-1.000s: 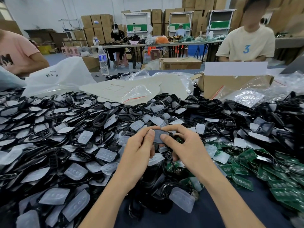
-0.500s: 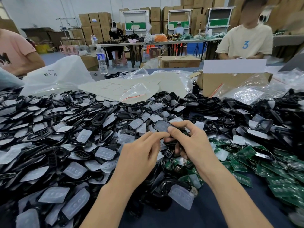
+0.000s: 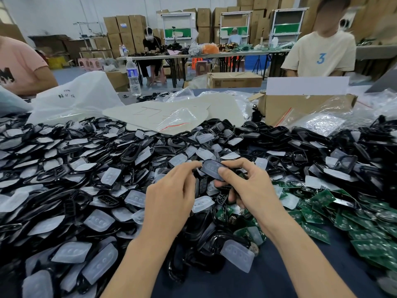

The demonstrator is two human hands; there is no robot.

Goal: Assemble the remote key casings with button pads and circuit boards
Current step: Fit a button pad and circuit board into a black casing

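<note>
Above the heaped table (image 3: pixel 268 282), left hand (image 3: pixel 169 198) and right hand (image 3: pixel 253 188) both pinch one casing (image 3: pixel 211 167).

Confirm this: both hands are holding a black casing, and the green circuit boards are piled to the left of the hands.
Wrong on one point: the green circuit boards are piled to the right of the hands, as the head view shows. The left hand and right hand do both hold a black casing.
</note>
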